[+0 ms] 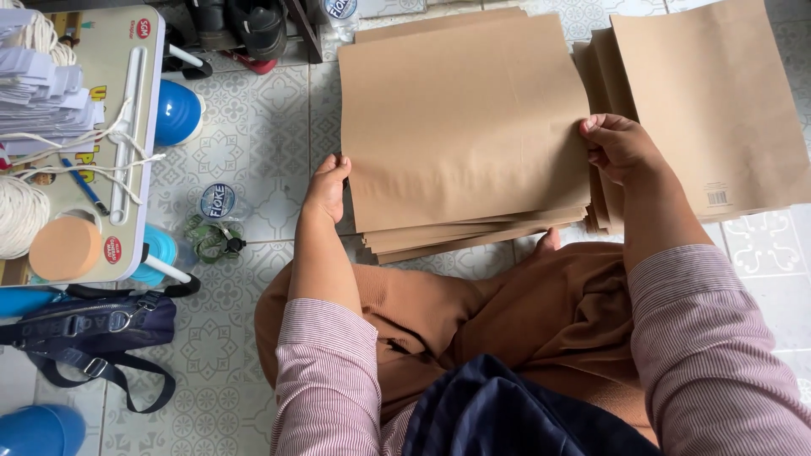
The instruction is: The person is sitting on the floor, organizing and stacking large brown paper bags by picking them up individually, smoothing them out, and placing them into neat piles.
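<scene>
My left hand (328, 187) and right hand (617, 148) each pinched an opposite edge of the top brown paper sheet (460, 118), which lay on its stack (473, 232) on the tiled floor (253, 143) before my knees

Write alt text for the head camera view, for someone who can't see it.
Seated on a patterned tile floor, a person grips a stack of brown paper sheets by its side edges with the left hand and right hand. A second brown stack lies to the right, a small cluttered table to the left.
</scene>
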